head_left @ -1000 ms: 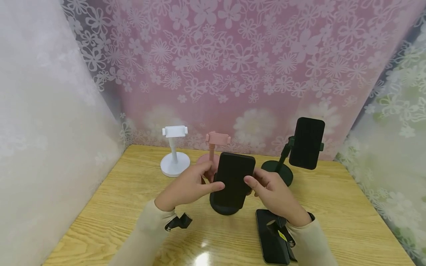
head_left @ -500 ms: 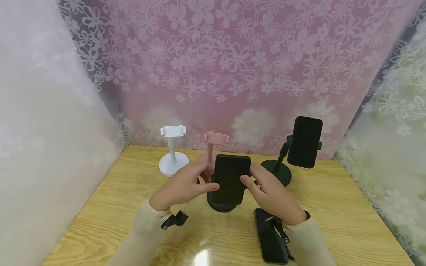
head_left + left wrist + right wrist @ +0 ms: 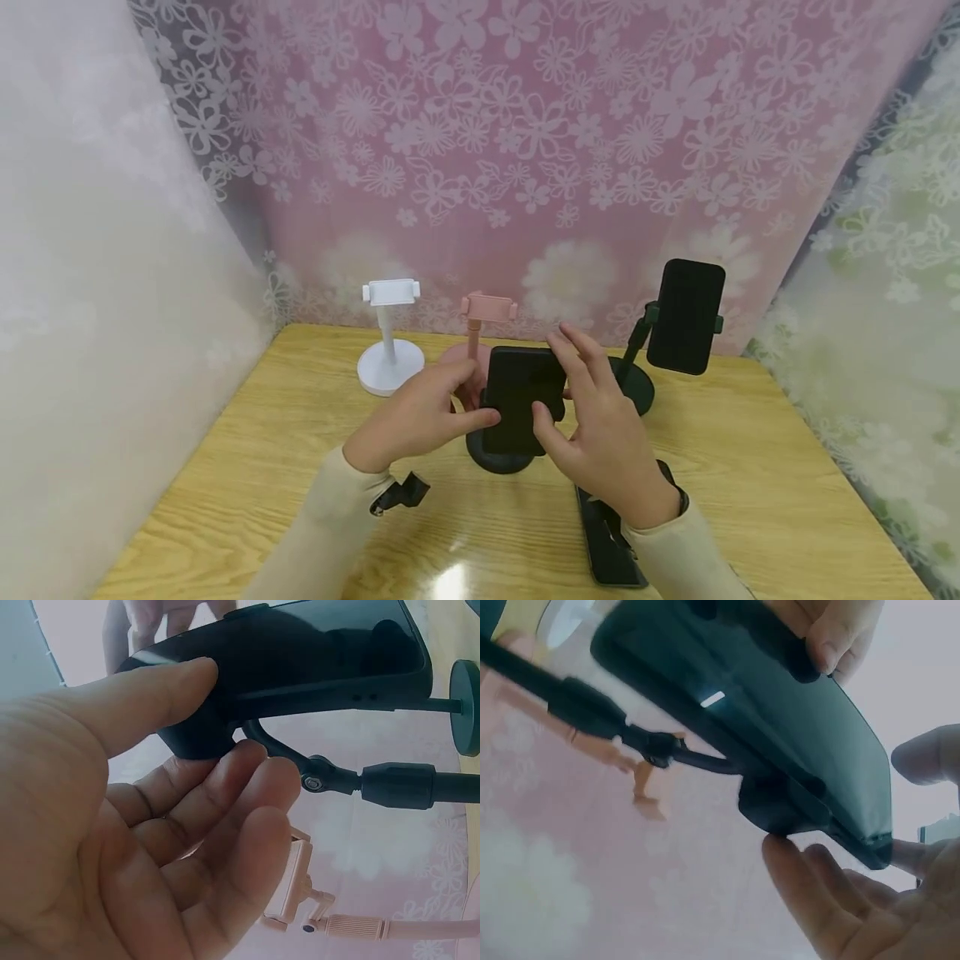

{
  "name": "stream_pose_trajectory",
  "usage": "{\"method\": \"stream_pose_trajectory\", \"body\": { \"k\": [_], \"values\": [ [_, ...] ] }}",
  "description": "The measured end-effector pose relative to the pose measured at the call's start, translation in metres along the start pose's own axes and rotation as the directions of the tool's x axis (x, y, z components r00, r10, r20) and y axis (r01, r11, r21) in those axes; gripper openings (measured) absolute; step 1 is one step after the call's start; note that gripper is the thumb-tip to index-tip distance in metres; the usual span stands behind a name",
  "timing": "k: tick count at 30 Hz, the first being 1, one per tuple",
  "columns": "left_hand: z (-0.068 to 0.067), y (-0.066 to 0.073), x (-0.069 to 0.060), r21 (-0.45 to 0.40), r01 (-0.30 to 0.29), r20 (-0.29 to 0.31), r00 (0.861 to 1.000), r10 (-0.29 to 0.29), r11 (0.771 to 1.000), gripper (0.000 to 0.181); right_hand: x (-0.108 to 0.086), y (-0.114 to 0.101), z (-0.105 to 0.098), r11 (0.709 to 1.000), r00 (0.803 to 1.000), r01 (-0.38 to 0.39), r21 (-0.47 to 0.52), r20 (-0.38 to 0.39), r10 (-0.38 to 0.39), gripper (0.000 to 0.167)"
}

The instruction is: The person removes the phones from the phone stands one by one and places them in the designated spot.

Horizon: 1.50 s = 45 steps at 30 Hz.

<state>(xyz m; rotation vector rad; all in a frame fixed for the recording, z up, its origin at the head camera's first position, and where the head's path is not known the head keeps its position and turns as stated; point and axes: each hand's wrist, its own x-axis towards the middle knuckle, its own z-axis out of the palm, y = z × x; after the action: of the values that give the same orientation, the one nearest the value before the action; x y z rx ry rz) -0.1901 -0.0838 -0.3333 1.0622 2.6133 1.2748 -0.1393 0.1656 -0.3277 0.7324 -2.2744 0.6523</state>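
A black phone (image 3: 517,400) sits in the clamp (image 3: 199,731) of a black phone stand, whose round base (image 3: 498,460) rests on the table. My left hand (image 3: 420,417) holds the phone and clamp at the left side, thumb over the phone's front edge and fingers against the clamp. On the other side is my right hand (image 3: 600,442), its index and middle fingers raised by the phone's upper right corner. In the right wrist view, its thumb stands off the phone and a fingertip touches the clamp's other end (image 3: 776,806).
Behind stand a white phone stand (image 3: 392,367) and a pink one (image 3: 489,308). At the back right, a dark green stand (image 3: 636,387) bears another phone (image 3: 686,317). A dark phone (image 3: 611,554) lies on the table (image 3: 262,467) under my right wrist. A floral curtain (image 3: 450,167) hangs behind.
The phone has shifted slightly left and tilted back. My right hand has loosened from its edge, with the index and middle fingers lifting upward. My left hand keeps its hold.
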Motion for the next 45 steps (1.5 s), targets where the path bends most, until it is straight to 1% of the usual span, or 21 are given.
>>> {"method": "stream_pose_trajectory", "body": {
  "k": [4, 7, 9, 12, 14, 18, 21, 23, 25, 27, 29, 31, 35, 37, 40, 43, 45],
  "values": [
    [0.001, 0.0, -0.001, 0.022, -0.004, -0.01, 1.0, 0.004, 1.0, 0.023, 0.007, -0.008, -0.007, 0.993, 0.997, 0.082, -0.089, 0.009, -0.081, 0.072],
    [0.002, 0.001, 0.001, 0.027, -0.025, -0.009, 1.0, 0.025, 0.999, 0.025, 0.012, -0.014, -0.014, 0.982, 0.992, 0.126, -0.142, 0.038, -0.121, 0.067],
    [0.004, 0.0, 0.001, 0.027, -0.036, -0.006, 0.999, 0.036, 0.999, 0.026, 0.017, -0.018, -0.018, 0.975, 0.989, 0.147, -0.169, 0.06, -0.139, 0.067],
    [0.004, 0.0, 0.001, 0.037, -0.046, -0.013, 0.999, 0.046, 0.998, 0.027, 0.027, -0.023, -0.019, 0.963, 0.986, 0.156, -0.221, 0.09, -0.139, 0.07],
    [0.004, 0.001, 0.0, 0.048, -0.054, -0.018, 0.998, 0.055, 0.997, 0.026, 0.034, -0.028, -0.017, 0.95, 0.985, 0.149, -0.276, 0.129, -0.117, 0.073],
    [0.003, 0.002, 0.0, 0.07, -0.082, -0.023, 0.996, 0.084, 0.994, 0.021, 0.045, -0.037, -0.01, 0.904, 0.969, 0.162, -0.396, 0.235, -0.07, 0.077],
    [0.002, 0.003, 0.0, 0.074, -0.098, -0.019, 0.995, 0.099, 0.992, 0.017, 0.05, -0.042, -0.004, 0.874, 0.96, 0.199, -0.442, 0.269, -0.083, 0.074],
    [0.003, 0.003, 0.0, 0.072, -0.095, -0.017, 0.995, 0.096, 0.993, 0.016, 0.052, -0.043, 0.0, 0.858, 0.962, 0.218, -0.465, 0.251, -0.108, 0.062],
    [0.004, 0.004, 0.0, 0.071, -0.091, -0.017, 0.996, 0.093, 0.993, 0.016, 0.052, -0.042, 0.003, 0.842, 0.968, 0.223, -0.492, 0.211, -0.133, 0.05],
    [0.004, 0.004, 0.0, 0.074, -0.091, -0.021, 0.995, 0.093, 0.993, 0.016, 0.052, -0.041, 0.007, 0.828, 0.976, 0.21, -0.52, 0.167, -0.142, 0.043],
    [0.004, 0.004, 0.0, 0.074, -0.098, -0.027, 0.995, 0.1, 0.992, 0.016, 0.053, -0.04, 0.011, 0.82, 0.982, 0.185, -0.542, 0.132, -0.135, 0.043],
    [0.004, 0.004, 0.0, 0.082, -0.101, -0.035, 0.994, 0.104, 0.992, 0.015, 0.053, -0.042, 0.014, 0.814, 0.987, 0.157, -0.559, 0.113, -0.113, 0.047],
    [0.005, 0.006, 0.001, 0.098, -0.106, -0.04, 0.993, 0.111, 0.99, 0.015, 0.052, -0.049, 0.014, 0.806, 0.993, 0.1, -0.584, 0.111, -0.043, 0.049],
    [0.005, 0.007, 0.001, 0.098, -0.115, -0.035, 0.992, 0.119, 0.989, 0.015, 0.052, -0.053, 0.015, 0.798, 0.993, 0.089, -0.596, 0.113, -0.026, 0.048],
    [0.006, 0.007, 0.001, 0.102, -0.124, -0.038, 0.991, 0.128, 0.987, 0.016, 0.051, -0.053, 0.016, 0.786, 0.992, 0.114, -0.608, 0.117, -0.054, 0.041],
    [0.007, 0.007, 0.0, 0.109, -0.13, -0.044, 0.99, 0.136, 0.985, 0.017, 0.051, -0.046, 0.017, 0.784, 0.989, 0.148, -0.602, 0.106, -0.105, 0.037],
    [0.009, 0.006, 0.0, 0.11, -0.135, -0.048, 0.989, 0.141, 0.985, 0.018, 0.05, -0.041, 0.017, 0.79, 0.987, 0.158, -0.593, 0.099, -0.123, 0.036]
  ]
}}
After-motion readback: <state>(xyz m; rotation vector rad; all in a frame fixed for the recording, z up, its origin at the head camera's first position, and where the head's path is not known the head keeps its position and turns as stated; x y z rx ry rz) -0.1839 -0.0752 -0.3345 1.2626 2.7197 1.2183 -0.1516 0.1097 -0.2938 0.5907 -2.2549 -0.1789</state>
